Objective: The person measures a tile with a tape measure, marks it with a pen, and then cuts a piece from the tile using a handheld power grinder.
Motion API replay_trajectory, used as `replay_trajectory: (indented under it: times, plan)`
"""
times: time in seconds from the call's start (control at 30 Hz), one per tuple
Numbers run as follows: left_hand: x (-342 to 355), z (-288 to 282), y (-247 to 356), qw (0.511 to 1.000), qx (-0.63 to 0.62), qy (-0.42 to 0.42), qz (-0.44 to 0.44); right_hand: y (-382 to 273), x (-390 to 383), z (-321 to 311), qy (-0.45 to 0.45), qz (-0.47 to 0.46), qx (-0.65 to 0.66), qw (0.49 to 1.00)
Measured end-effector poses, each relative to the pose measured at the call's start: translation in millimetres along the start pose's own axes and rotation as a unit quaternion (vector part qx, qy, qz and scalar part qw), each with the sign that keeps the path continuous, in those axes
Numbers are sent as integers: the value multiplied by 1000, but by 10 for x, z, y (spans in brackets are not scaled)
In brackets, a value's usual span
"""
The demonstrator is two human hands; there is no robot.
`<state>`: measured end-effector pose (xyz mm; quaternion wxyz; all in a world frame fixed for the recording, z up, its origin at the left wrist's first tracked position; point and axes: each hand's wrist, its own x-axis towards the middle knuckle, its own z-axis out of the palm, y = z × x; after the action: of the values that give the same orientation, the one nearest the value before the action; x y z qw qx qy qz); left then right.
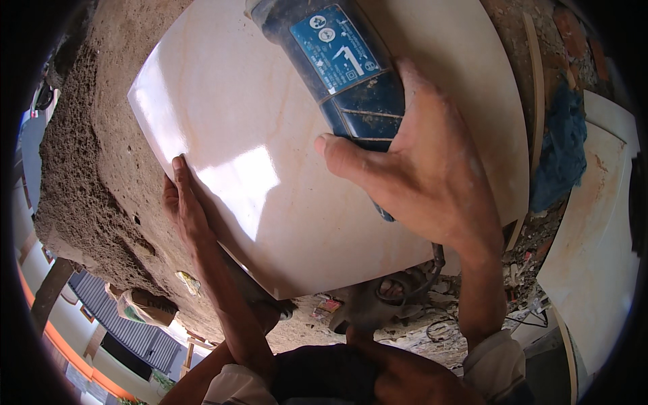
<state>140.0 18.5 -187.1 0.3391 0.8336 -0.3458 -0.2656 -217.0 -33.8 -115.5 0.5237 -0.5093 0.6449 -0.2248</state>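
A large glossy cream tile (310, 229) with faint veins lies in front of me, sunlight glaring off it. My left hand (187, 210) grips its left edge, thumb on top and the other fingers partly hidden. Over the tile's far right half, my right hand (435, 165) is wrapped round the body of a dusty blue angle grinder (337, 50) with a label on top. The grinder's head points to the far edge of the view, and its disc cannot be seen. A dark power cord (439, 260) trails below my right wrist.
Sandy soil (108, 135) rises in a mound at left. Right of the tile are a wooden strip (535, 88), a blue cloth (563, 145) and another large tile (587, 223). My sandalled foot (391, 290) is by the near edge. A sack (145, 307) lies lower left.
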Motion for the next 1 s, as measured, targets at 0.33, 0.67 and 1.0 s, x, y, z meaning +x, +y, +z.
replay_trajectory:
  times: [0.33, 0.67, 1.0]
  plan:
    - [35, -24, -67, 999, 32, 7, 9, -9, -88, -33, -12, 30, 11, 999]
    - [33, -17, -57, 1000, 18, 3, 7, -15, -170, -68, -21, 48, 17, 998]
    - [43, -9, -39, 1000, 8, 0, 6, 24, -260, -68, -11, 44, 45, 998]
